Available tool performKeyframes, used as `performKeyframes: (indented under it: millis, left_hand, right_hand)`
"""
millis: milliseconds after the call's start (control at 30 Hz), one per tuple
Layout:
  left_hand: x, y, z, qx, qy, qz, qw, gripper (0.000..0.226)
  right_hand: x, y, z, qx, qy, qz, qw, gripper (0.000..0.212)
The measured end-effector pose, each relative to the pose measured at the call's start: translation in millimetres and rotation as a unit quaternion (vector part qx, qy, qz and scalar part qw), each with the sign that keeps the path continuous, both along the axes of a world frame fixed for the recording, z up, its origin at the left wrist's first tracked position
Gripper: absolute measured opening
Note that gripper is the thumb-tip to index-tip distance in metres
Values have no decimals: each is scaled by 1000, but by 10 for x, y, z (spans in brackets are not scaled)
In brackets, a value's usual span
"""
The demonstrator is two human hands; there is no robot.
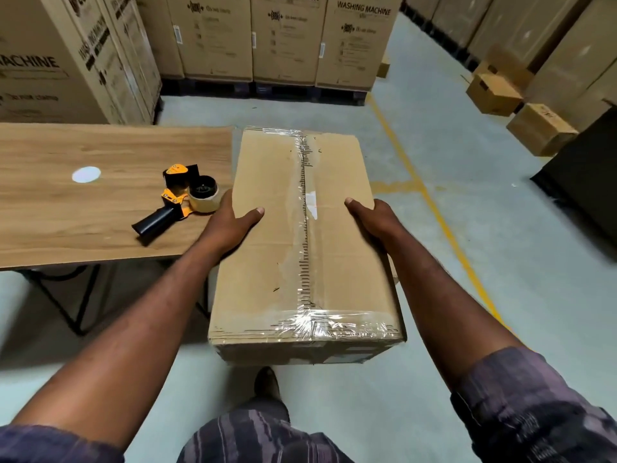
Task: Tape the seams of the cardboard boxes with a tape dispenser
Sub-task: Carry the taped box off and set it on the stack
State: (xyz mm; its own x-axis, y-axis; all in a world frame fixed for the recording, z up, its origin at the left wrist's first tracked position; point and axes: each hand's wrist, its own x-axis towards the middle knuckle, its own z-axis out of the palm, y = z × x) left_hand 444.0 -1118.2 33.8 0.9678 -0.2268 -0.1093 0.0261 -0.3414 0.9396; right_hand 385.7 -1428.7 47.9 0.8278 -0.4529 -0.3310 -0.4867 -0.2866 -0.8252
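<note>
- Cardboard box (267,262) sits between the person's two hands, just off the right end of the table (83,212) and above the grey floor (417,135); whether its far left corner touches the table cannot be told.
- Left hand (230,222) grips the box's left side, thumb lying on the top face, fingers hidden down the side.
- Right hand (370,218) grips the right side in the same way, thumb on top.
- Clear tape (305,228) runs along the box's centre seam, with crinkled strips across the near and far edges.
- Tape dispenser (182,198), orange and black with a roll of tape loaded, lies on the table just beside the left hand, handle pointing toward the person.
- Tall cartons (354,45) printed "WASHING MACHINE" stand along the back.
- Smaller boxes (494,95) sit on the floor at far right, beyond a yellow line (434,202).
</note>
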Motion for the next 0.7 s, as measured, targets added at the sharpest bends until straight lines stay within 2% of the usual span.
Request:
performKeyframes:
  millis: [300, 500, 600, 700]
  left_hand:
    - [989, -763, -180, 8, 34, -17, 999, 68]
    - [1453, -1219, -412, 47, 76, -9, 996, 74]
    - [1698, -1468, -614, 74, 93, 6, 993, 84]
    - [1865, -1726, -763, 102, 103, 47, 988, 89]
  right_hand:
    - [953, -677, -71, 11, 20, -4, 1000, 48]
    - [1429, -1201, -448, 34, 35, -9, 999, 84]
    - [1723, -1463, -680, 30, 35, -1, 999, 84]
    - [1984, -1683, -883, 26, 29, 16, 999, 66]
